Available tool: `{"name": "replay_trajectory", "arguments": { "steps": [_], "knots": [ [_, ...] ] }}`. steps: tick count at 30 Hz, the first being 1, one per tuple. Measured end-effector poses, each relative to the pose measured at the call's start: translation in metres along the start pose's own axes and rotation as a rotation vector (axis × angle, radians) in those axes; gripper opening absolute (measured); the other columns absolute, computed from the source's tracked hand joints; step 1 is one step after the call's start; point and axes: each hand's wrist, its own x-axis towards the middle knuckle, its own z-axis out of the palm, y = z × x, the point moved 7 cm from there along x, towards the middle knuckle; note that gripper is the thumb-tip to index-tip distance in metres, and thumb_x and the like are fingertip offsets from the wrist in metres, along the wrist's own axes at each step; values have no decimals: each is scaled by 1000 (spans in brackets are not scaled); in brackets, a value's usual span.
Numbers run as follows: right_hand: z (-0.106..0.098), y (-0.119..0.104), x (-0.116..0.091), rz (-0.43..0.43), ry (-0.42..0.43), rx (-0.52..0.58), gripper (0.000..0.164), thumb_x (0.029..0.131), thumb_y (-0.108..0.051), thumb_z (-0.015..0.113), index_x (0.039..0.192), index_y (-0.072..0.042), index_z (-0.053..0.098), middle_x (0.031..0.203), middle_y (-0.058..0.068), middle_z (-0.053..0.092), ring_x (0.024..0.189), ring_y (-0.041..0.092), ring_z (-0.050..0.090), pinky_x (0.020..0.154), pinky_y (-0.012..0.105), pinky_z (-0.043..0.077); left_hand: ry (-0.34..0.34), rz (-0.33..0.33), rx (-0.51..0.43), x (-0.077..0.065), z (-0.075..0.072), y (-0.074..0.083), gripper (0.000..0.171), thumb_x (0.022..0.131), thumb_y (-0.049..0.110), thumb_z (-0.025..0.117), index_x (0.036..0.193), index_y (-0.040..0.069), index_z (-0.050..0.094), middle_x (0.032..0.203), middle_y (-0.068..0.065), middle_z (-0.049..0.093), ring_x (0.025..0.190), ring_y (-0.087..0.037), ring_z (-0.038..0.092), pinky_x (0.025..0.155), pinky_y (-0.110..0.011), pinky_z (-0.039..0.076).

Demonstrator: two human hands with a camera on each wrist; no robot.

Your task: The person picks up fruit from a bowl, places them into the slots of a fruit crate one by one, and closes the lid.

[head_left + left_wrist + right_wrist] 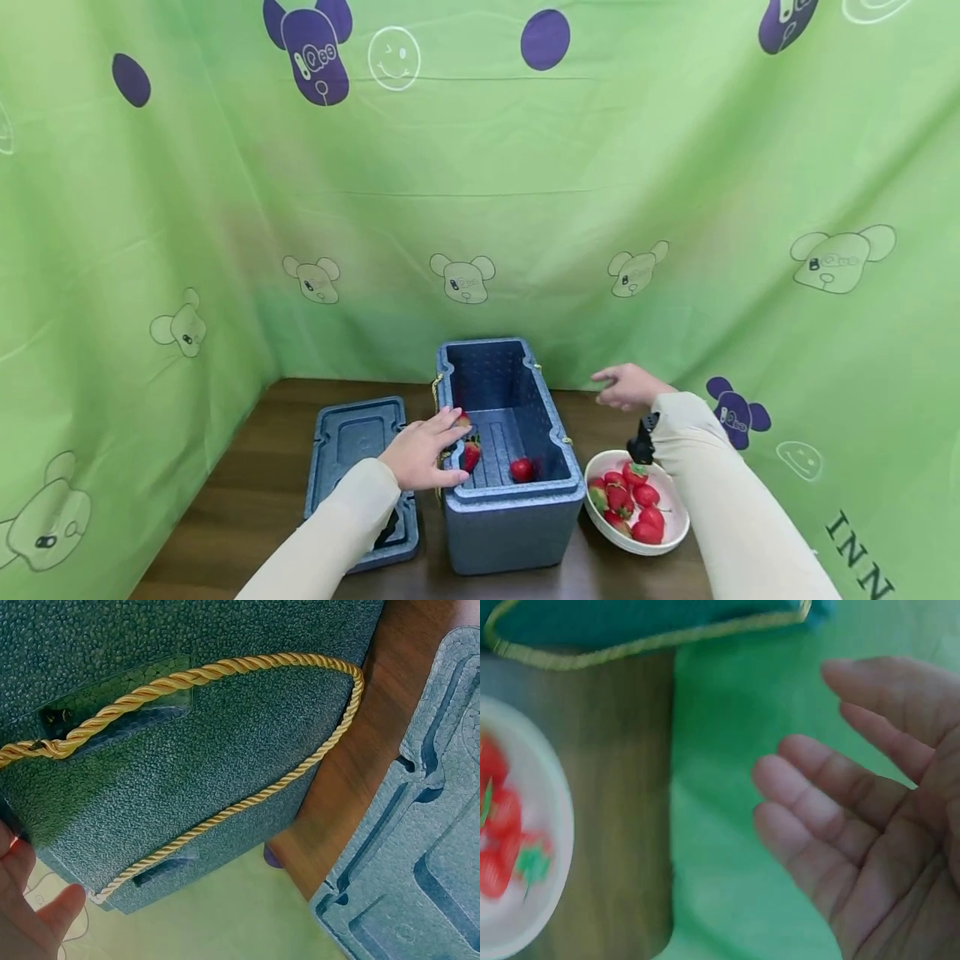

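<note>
Fingers of your left hand (pixel 426 450) are spread and fairly straight, lying over the left rim of the blue foam box (pixel 513 535), with your thumb pointing across towards its near end; you are pressing or resting there, though how firmly I cannot tell. Your right hand (pixel 630 387) is in the air to the right of the box and beyond the bowl, and the right wrist view shows its fingers loosely bent, thumb apart from the others, with nothing between them. Inside the lidless box, one strawberry (pixel 522 470) lies on the floor towards the near right corner, while two more reds show along the left wall beside your left fingers, the farther one partly covered by them. Just to the right of the box, below your right forearm, you have the white bowl (pixel 673 514) holding a heap of strawberries (pixel 621 502), some with green leaves showing. On your left, the matching lid (pixel 358 442) lies flat on the brown wooden table (pixel 243 492), partly hidden by your left arm. A twisted gold cord (pixel 225 667) loops along the box's outer side in the left wrist view, and a green printed cloth (pixel 480 150) hangs behind everything.
</note>
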Motion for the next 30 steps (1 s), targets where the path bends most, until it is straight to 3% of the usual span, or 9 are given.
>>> {"name": "replay_trajectory", "arguments": {
  "steps": [5, 15, 22, 25, 30],
  "knots": [
    [9, 39, -20, 94, -69, 48, 57, 80, 1, 62, 131, 16, 41, 61, -4, 53, 47, 1, 41, 46, 14, 36, -13, -27, -19, -3, 1, -3, 69, 86, 49, 60, 142, 10, 47, 153, -13, 32, 141, -29, 27, 107, -52, 31],
    [61, 90, -39, 85, -97, 106, 55, 72, 4, 60, 123, 19, 48, 62, -3, 51, 53, 7, 46, 50, 21, 38, -13, -31, -22, 0, 0, -2, 70, 86, 49, 59, 142, 9, 48, 153, -13, 31, 142, -28, 26, 107, -53, 31],
    [101, 110, -46, 84, -168, 237, 46, 70, 8, 53, 115, 17, 52, 60, 0, 52, 49, 9, 46, 46, 19, 39, -4, -27, -16, -2, 0, 1, 68, 87, 48, 60, 141, 9, 49, 153, -13, 32, 142, -29, 26, 107, -51, 31],
    [110, 115, -48, 67, -147, 219, 45, 67, 8, 52, 111, 16, 55, 59, -1, 48, 51, 10, 45, 46, 20, 38, -2, -30, -13, -2, 0, 0, 68, 87, 49, 60, 141, 10, 49, 153, -13, 33, 142, -29, 26, 107, -51, 32],
    [121, 122, -50, 72, -115, 175, 43, 68, 6, 60, 110, 14, 60, 58, -1, 52, 48, 9, 44, 45, 18, 36, -7, -30, -6, -1, 0, 0, 67, 87, 47, 60, 141, 10, 49, 153, -13, 33, 142, -29, 26, 107, -52, 32]
  ]
}}
